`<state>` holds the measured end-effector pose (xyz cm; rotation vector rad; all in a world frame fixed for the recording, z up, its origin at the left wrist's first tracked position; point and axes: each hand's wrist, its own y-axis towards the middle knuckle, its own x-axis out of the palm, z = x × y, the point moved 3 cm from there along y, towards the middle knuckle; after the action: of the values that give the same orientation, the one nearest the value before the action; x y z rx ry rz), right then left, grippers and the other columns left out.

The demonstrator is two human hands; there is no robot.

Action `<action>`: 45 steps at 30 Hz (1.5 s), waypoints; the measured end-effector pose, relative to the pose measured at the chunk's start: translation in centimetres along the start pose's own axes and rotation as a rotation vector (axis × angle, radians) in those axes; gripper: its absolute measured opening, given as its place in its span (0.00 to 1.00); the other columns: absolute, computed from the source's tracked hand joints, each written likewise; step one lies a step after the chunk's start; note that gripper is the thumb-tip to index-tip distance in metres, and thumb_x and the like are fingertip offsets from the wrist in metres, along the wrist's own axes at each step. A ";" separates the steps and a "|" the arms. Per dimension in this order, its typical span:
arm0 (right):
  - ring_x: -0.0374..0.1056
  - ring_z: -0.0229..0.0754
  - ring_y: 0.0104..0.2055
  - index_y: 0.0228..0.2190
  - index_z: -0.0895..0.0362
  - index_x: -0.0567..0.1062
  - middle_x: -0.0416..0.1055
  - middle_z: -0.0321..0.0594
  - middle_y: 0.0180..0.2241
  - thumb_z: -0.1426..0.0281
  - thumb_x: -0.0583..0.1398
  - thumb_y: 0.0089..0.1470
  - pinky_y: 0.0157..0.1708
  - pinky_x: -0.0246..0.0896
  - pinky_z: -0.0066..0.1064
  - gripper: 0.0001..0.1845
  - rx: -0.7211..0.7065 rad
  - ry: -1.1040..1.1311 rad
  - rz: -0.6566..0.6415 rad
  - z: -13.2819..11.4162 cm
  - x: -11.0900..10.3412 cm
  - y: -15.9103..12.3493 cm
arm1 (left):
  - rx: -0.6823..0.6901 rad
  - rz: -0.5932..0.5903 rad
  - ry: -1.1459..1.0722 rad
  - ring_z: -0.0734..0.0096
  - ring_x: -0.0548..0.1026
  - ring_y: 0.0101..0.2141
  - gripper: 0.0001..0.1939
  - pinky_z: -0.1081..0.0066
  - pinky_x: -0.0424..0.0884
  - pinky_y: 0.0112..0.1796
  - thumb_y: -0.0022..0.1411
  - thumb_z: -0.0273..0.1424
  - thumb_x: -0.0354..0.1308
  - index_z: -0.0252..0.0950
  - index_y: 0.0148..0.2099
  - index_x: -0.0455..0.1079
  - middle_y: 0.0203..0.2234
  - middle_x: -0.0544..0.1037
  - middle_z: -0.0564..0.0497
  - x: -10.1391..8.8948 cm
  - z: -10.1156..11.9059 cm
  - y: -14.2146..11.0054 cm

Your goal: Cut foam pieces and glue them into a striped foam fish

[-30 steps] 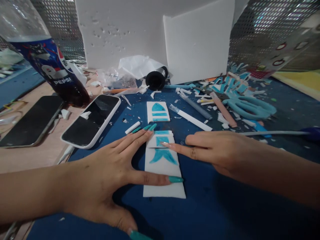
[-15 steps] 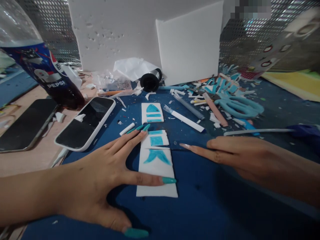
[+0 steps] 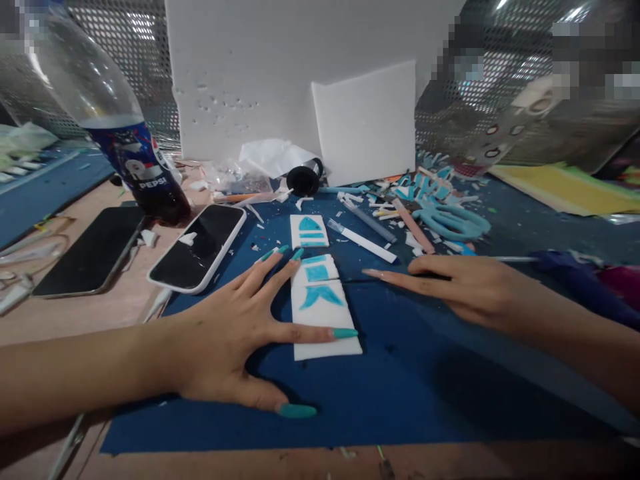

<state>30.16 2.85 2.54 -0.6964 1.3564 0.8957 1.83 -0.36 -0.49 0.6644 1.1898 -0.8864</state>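
My left hand (image 3: 250, 327) lies spread flat, its long teal nails across a white foam strip (image 3: 327, 333). Painted on the strip are a blue tail shape and blue blocks, and a cut line runs across it above the tail. Just beyond lies a separate small foam piece (image 3: 309, 231) with a blue rounded shape and bars. At the strip's right edge, my right hand (image 3: 465, 287) is closed, index finger stretched along a thin dark blade (image 3: 357, 282) level with the cut line. Most of the blade is hard to see against the blue mat (image 3: 400, 393).
Two phones (image 3: 200, 250) and a Pepsi bottle (image 3: 145, 170) stand at left. Beyond the strip lie a white craft knife (image 3: 367, 243), markers, blue scissors (image 3: 453, 220), foam scraps and a black spool (image 3: 305, 177). White foam boards (image 3: 367, 127) lean behind.
My view has shifted back, showing the mat's near edge. The gap at the cut line above the tail looks narrower. Both hands keep much the same pose.
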 end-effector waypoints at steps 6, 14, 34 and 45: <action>0.69 0.39 0.39 0.55 0.51 0.68 0.70 0.46 0.40 0.78 0.47 0.60 0.38 0.63 0.29 0.25 0.087 -0.038 0.231 2.3 -1.6 0.9 | 0.048 0.038 -0.035 0.22 0.34 0.61 0.39 0.28 0.47 0.51 0.55 0.55 0.55 0.62 0.65 0.43 0.65 0.17 0.53 0.0 -0.1 -0.2; 0.67 0.35 0.32 0.60 0.50 0.59 0.66 0.40 0.34 0.73 0.45 0.62 0.31 0.62 0.26 0.25 0.073 0.363 -0.199 -2.7 -0.4 3.2 | 0.150 -0.046 -0.086 0.30 0.34 0.62 0.41 0.33 0.45 0.54 0.53 0.54 0.58 0.61 0.65 0.44 0.66 0.25 0.50 -0.4 -0.1 0.1; 0.66 0.39 0.28 0.56 0.58 0.66 0.72 0.43 0.31 0.86 0.48 0.48 0.26 0.60 0.27 0.34 -0.239 -0.005 -0.146 -5.3 -1.0 6.0 | 0.211 -0.070 -0.157 0.38 0.34 0.63 0.39 0.39 0.40 0.58 0.53 0.52 0.59 0.57 0.64 0.50 0.66 0.25 0.49 -0.3 -0.5 0.1; 0.64 0.39 0.25 0.56 0.61 0.66 0.71 0.42 0.28 0.84 0.50 0.49 0.24 0.59 0.28 0.31 -0.301 -0.121 -0.124 -5.5 -0.6 6.1 | 0.193 -0.055 -0.180 0.36 0.38 0.63 0.41 0.40 0.43 0.58 0.50 0.54 0.61 0.56 0.64 0.52 0.67 0.27 0.51 -0.2 -0.5 0.2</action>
<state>22.08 1.23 3.01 -0.9311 1.0700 1.0365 1.74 0.19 -0.38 0.6936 0.9731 -1.0934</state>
